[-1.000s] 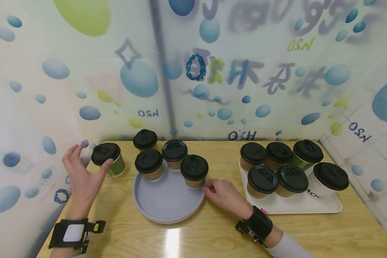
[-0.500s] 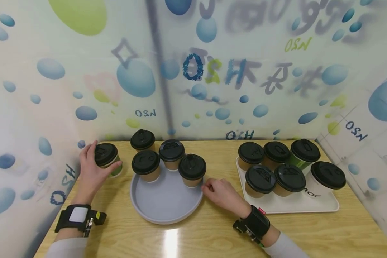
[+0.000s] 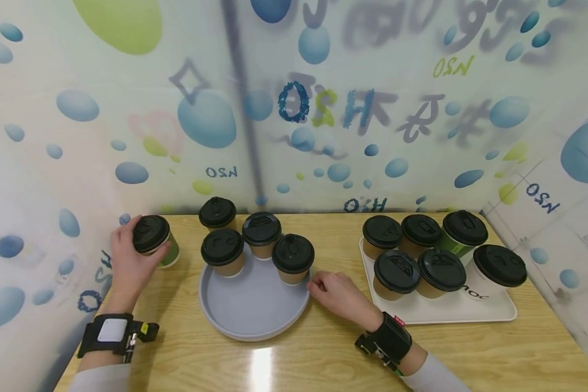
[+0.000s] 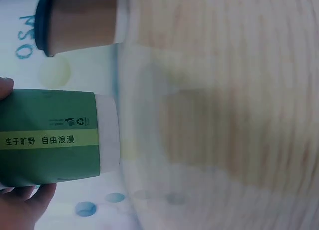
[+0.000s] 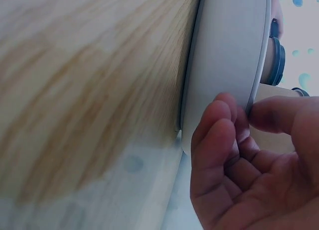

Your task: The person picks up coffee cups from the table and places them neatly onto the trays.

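Observation:
My left hand [image 3: 131, 264] grips a green paper cup [image 3: 170, 251] with a black lid at the table's left. In the left wrist view, the thumb and fingers sit on opposite sides of the green cup [image 4: 55, 160], which has a yellow band and a white base. My right hand [image 3: 340, 296] pinches the right rim of a round grey tray [image 3: 255, 316]; the right wrist view has curled fingers [image 5: 214, 140] and the thumb at the tray's rim [image 5: 229, 56]. Several brown cups with black lids, such as the front one [image 3: 294, 258], stand at the tray's back.
A white rectangular tray [image 3: 470, 313] on the right holds several lidded cups, among them a green one [image 3: 463, 231] and a white one [image 3: 497, 269]. A patterned curtain [image 3: 304, 163] runs along the table's back edge. Bare wooden tabletop [image 3: 304, 359] shows in front.
My left hand has closed in from the left around the green cup and now grips it. The cup has shifted slightly left. My right hand stays at the round tray's rim.

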